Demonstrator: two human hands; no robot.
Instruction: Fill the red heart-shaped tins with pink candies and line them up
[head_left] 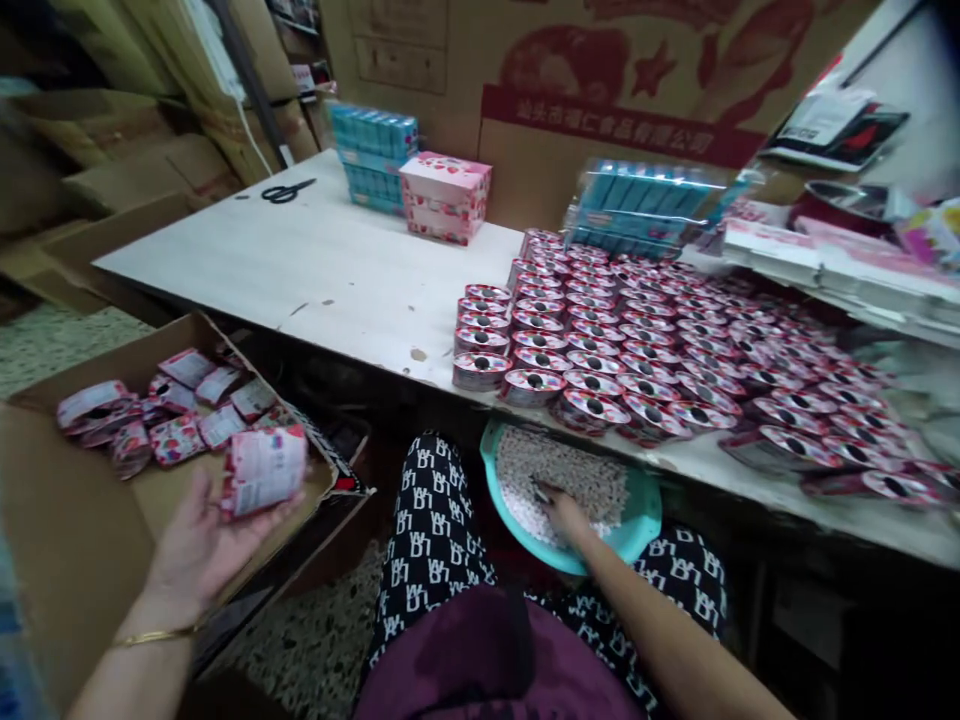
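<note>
My left hand (214, 545) is palm up over an open cardboard box (45, 480), with a red and white printed packet (268, 468) resting on its fingers. Several similar packets (176, 438) lie loose inside that box. Between my knees sits a turquoise basin (525, 540) full of small pale pieces (555, 465). My right hand (559, 505) reaches into it, fingers closed around something small and dark that I cannot make out. Above the basin, rows of small oval red and pink containers (534, 382), each with a dark spot on top, stand along the table edge.
The white table (300, 255) carries black scissors (287, 191), stacked blue packs (375, 150), a pink strawberry-printed box (446, 195) and a plastic-wrapped blue pack (641, 205). Behind stands a large printed carton (525, 60). Pink-white flat boxes (817, 265) lie at right.
</note>
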